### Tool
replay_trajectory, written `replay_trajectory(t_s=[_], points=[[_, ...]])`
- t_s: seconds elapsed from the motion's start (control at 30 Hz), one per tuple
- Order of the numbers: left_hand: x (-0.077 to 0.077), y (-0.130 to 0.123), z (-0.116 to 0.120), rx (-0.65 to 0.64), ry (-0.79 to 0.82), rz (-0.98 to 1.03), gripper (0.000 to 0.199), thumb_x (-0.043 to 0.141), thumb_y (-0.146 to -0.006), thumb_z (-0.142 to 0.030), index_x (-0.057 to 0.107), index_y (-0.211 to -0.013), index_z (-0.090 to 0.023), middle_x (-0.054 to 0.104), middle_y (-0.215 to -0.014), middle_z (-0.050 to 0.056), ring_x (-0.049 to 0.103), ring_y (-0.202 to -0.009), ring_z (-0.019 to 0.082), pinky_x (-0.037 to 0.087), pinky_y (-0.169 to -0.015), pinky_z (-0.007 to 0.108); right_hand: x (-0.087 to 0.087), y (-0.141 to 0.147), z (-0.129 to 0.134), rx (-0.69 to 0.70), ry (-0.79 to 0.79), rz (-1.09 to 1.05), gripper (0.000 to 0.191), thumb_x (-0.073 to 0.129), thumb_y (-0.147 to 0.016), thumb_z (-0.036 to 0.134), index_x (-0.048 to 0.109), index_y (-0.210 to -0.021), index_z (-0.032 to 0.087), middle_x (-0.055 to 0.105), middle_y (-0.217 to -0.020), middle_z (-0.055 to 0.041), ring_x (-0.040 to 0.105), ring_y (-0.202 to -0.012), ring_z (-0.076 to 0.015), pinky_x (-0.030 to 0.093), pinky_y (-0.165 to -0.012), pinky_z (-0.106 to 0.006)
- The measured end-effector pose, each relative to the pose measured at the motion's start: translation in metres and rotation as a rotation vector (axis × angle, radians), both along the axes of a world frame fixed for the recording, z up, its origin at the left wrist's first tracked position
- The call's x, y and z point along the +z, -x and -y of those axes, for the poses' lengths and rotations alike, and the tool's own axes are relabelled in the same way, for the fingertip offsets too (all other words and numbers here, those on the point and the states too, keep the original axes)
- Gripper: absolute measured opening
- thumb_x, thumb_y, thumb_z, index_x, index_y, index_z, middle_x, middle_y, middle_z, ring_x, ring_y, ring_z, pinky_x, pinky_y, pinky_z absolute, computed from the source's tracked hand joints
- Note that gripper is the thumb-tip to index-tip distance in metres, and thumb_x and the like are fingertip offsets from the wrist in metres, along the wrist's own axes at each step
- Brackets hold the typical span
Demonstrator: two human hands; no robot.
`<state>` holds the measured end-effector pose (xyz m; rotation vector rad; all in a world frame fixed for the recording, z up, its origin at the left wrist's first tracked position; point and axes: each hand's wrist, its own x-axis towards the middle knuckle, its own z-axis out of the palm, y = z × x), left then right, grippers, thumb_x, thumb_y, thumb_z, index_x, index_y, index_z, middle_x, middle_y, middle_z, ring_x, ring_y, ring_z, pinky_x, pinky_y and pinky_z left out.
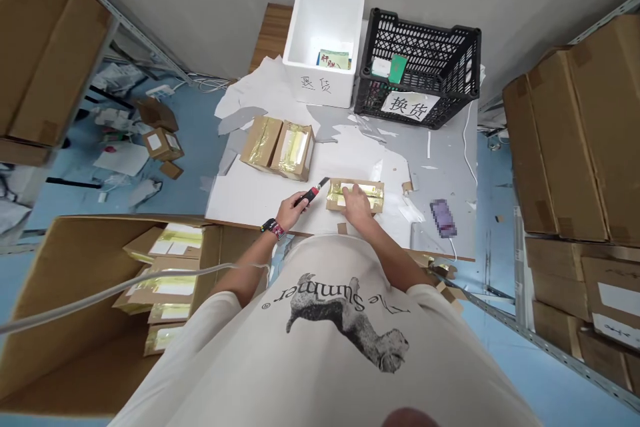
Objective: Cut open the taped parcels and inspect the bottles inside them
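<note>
Head view:
1. Left hand (pixel 291 210), its grip clamped on a box cutter (pixel 311 193), aims the blade toward the carton.
2. Right hand (pixel 357 207), grip spread apart, lies flat on a gold-taped carton (pixel 377 195) at lower centre, steadying it against the surface (pixel 235 193).
3. Two more taped cartons (pixel 277 149) wait beyond; a white foam box (pixel 324 20) and black plastic crate (pixel 425 60) stand at top.

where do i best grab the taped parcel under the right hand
Grip the taped cardboard parcel across its two long sides, coming from above at the right end. It lies flat on the white board, so the sides span easily, and the knife in the left hand is at the other end.
</note>
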<state>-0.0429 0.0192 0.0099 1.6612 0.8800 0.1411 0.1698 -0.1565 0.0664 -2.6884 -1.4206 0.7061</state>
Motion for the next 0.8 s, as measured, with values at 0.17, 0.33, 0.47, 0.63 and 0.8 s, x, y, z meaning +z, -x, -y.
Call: replay_trajectory(t_s=[0.17,0.33,0.47,0.63,0.8], points=[[0.007,0.007,-0.019,-0.308,-0.284,-0.208,0.058,0.057,-0.109,-0.059,0.082,-0.148,-0.025,0.089,-0.110,0.008,0.082,-0.103,0.029,0.060,-0.098,0.038,0.012,-0.007,0.004,0.026,0.035,-0.048,0.042,0.090,-0.101,0.030,0.077,-0.140,0.022,0.066,-0.146,-0.0193,0.065,-0.136,-0.0373,0.055,-0.120,-0.048],[0.013,-0.022,-0.051,-0.506,-0.454,-0.335,0.055,0.054,-0.111,-0.051,0.081,-0.154,-0.029,0.086,-0.138,0.010,0.080,-0.123,0.033,0.058,-0.102,0.037,0.020,-0.013,0.001,-0.004,0.064,-0.086,0.034,0.078,-0.110,0.034,0.080,-0.141,0.022,0.066,-0.149,-0.0196,0.066,-0.139,-0.0372,0.055,-0.119,-0.047],[0.018,-0.036,-0.081,-0.699,-0.373,-0.325,0.056,0.057,-0.106,-0.051,0.082,-0.149,-0.026,0.088,-0.113,0.008,0.080,-0.101,0.029,0.056,-0.089,0.034,0.020,-0.011,0.001,-0.028,0.048,-0.082,0.033,0.066,-0.114,0.032,0.082,-0.141,0.021,0.067,-0.152,-0.0200,0.066,-0.139,-0.0364,0.054,-0.121,-0.046],[0.017,-0.039,-0.083,-0.787,-0.086,-0.231,0.052,0.058,-0.101,-0.055,0.083,-0.131,-0.020,0.076,-0.078,0.002,0.068,-0.072,0.022,0.052,-0.074,0.030,0.010,-0.001,0.012,-0.039,-0.010,-0.061,0.036,0.059,-0.114,0.028,0.082,-0.139,0.018,0.061,-0.169,-0.0221,0.058,-0.155,-0.0367,0.044,-0.135,-0.049],[0.014,-0.039,-0.080,-0.796,-0.104,-0.231,0.053,0.061,-0.098,-0.054,0.083,-0.134,-0.021,0.074,-0.076,0.001,0.068,-0.072,0.021,0.050,-0.072,0.029,-0.004,0.000,0.019,-0.020,-0.052,-0.077,0.039,0.056,-0.115,0.029,0.082,-0.139,0.015,0.060,-0.174,-0.0226,0.050,-0.166,-0.0340,0.027,-0.146,-0.048]])
